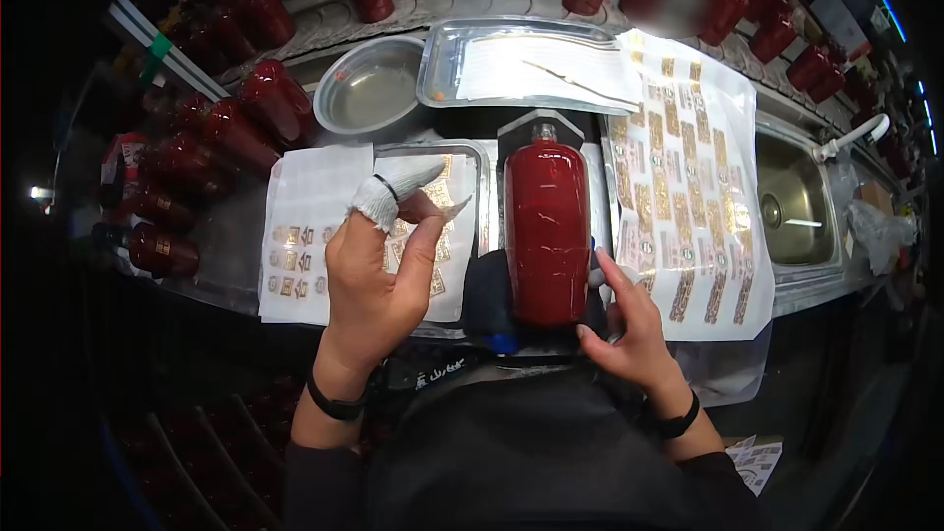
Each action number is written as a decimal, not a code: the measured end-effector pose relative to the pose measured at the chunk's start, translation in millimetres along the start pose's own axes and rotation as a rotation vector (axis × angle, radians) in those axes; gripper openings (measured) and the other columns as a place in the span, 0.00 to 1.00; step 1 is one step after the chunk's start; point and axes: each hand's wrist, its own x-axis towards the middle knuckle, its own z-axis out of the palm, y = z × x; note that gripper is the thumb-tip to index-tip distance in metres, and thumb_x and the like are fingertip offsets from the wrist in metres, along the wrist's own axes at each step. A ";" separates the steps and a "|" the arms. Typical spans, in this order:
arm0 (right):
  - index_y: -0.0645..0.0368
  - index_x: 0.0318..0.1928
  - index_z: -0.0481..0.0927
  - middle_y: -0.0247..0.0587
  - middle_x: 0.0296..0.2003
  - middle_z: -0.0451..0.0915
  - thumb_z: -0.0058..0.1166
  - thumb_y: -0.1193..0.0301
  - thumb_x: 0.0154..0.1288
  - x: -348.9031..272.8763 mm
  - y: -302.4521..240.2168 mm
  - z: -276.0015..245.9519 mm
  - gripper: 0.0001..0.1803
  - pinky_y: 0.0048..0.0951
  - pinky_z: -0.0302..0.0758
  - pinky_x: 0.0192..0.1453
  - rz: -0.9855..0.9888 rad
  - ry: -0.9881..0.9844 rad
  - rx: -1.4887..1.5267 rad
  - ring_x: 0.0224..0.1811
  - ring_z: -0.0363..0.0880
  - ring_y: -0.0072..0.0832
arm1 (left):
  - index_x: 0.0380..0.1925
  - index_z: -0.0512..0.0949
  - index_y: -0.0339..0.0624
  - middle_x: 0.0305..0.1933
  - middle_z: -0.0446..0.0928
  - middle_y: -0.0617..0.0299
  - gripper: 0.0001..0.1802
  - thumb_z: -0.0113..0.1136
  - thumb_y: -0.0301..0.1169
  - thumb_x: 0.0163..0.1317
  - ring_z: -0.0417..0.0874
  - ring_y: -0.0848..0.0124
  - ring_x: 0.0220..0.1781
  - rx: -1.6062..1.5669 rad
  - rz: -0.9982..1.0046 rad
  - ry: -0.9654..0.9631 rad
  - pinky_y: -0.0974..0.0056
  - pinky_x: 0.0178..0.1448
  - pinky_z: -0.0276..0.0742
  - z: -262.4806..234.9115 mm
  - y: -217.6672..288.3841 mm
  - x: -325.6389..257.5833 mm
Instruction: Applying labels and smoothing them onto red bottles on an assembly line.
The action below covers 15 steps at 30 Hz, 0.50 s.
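On the counter (222, 236), between two decal sheets (295, 187), I see a red bottle (547, 226) lying neck-away. Left hand (383, 261) pinches a small strip (456, 207) (partly wrapped in white cloth (379, 200), that hand); right hand (632, 324) spread at the bottle's lower right.

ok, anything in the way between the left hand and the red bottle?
Nothing visible blocks it. Between the left hand, pinching a small thin piece, and the red bottle, the metal tray's rim shows, apparently lower down. The right hand is on the bottle's other side.
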 end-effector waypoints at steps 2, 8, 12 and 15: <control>0.56 0.66 0.63 0.36 0.40 0.78 0.57 0.76 0.47 0.7 -6.4 -1.5 0.40 0.22 0.66 0.28 -0.012 -0.006 0.040 0.22 0.62 0.22 | 0.51 0.73 0.35 0.32 0.78 0.57 0.22 0.59 0.16 0.53 0.80 0.66 0.33 -0.048 0.039 -0.095 0.66 0.42 0.74 -4.5 9.5 5.7; 0.59 0.60 0.71 0.36 0.41 0.76 0.55 0.80 0.51 13.9 12.8 -5.0 0.31 0.15 0.61 0.25 0.184 0.184 0.309 0.20 0.58 0.12 | 0.54 0.71 0.33 0.32 0.76 0.59 0.24 0.55 0.14 0.54 0.79 0.73 0.36 -0.190 0.025 -0.318 0.68 0.46 0.73 5.6 30.2 19.8; 0.58 0.60 0.70 0.37 0.44 0.74 0.56 0.79 0.54 40.8 -5.3 -6.9 0.30 0.13 0.60 0.24 0.175 0.231 0.400 0.21 0.57 0.10 | 0.53 0.72 0.35 0.32 0.76 0.59 0.23 0.55 0.15 0.54 0.78 0.72 0.34 -0.203 0.044 -0.365 0.68 0.43 0.73 30.8 19.1 40.1; 0.59 0.61 0.68 0.40 0.45 0.73 0.62 0.70 0.53 61.9 -21.0 -9.1 0.33 0.17 0.63 0.25 0.178 0.214 0.324 0.22 0.59 0.14 | 0.52 0.72 0.36 0.32 0.77 0.59 0.22 0.55 0.17 0.55 0.78 0.71 0.32 -0.120 0.104 -0.372 0.67 0.40 0.73 47.9 -12.8 52.8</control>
